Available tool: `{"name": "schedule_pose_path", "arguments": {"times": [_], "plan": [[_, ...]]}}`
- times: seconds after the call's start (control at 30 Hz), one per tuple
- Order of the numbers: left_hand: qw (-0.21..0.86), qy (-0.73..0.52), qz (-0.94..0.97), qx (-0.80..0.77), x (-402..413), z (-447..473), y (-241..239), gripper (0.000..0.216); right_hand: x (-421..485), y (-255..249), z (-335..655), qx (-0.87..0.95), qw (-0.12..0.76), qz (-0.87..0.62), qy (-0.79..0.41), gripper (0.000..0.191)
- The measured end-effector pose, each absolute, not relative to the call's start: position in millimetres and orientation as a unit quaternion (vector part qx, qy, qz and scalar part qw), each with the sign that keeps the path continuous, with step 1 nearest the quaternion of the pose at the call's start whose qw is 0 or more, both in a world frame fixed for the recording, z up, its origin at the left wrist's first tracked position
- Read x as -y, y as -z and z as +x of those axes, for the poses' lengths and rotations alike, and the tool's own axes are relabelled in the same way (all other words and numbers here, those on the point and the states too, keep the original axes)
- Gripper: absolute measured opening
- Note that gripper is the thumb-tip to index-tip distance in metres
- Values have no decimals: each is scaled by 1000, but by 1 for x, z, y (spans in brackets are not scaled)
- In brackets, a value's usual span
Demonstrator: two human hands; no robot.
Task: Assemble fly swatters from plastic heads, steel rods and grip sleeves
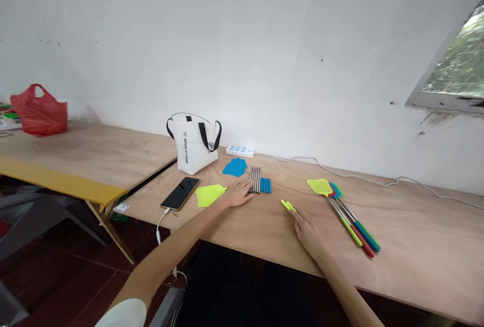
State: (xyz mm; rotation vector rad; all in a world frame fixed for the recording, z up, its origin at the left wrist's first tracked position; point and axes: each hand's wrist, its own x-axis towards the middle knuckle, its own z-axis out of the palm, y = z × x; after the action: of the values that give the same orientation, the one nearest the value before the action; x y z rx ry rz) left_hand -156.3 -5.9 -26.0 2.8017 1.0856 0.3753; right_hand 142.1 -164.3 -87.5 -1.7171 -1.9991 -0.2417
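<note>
My left hand [239, 194] lies over the table with its fingers stretched out, the fingertips at the lower ends of a row of metal rods [256, 178]. Close beside the rods are several short blue handle tubes [265, 185]. Under the left wrist sit yellow-green fly swatter heads [209, 195], and blue swatter heads [235, 167] lie farther back. My right hand [307, 228] rests on the tabletop, fingers extended along yellow-green handle tubes [288, 205]; their near ends are hidden by the fingers. To its right lie several whole fly swatters [350, 218].
A phone [180, 193] on a white cable lies at the left near the edge of the wooden table [408, 236]. Behind it stand a white bag [194, 145] and a power strip [239, 151], its cord along the wall. A red plastic bag [41, 110] sits on another table.
</note>
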Motion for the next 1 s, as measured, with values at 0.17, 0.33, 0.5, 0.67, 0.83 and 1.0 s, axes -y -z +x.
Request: {"name": "schedule_pose_path", "arguments": {"times": [0.17, 0.33, 0.5, 0.67, 0.83, 1.0], "plan": [[70, -137, 913, -379, 9, -158, 44, 67, 161, 99, 149, 740, 285, -597, 122, 60], [77, -154, 914, -368, 25, -163, 46, 65, 160, 101, 149, 738, 295, -596, 113, 58], [71, -166, 904, -388, 61, -164, 44, 58, 158, 104, 150, 742, 294, -595, 100, 55], [95, -195, 907, -361, 105, -166, 52, 51, 156, 106, 152, 744, 306, -587, 90, 58], [72, -233, 930, -276, 84, -171, 43, 56, 158, 105, 150, 743, 308, -587, 93, 60], [70, -176, 955, -227, 63, -168, 22, 27, 159, 103, 150, 740, 299, -595, 96, 58]]}}
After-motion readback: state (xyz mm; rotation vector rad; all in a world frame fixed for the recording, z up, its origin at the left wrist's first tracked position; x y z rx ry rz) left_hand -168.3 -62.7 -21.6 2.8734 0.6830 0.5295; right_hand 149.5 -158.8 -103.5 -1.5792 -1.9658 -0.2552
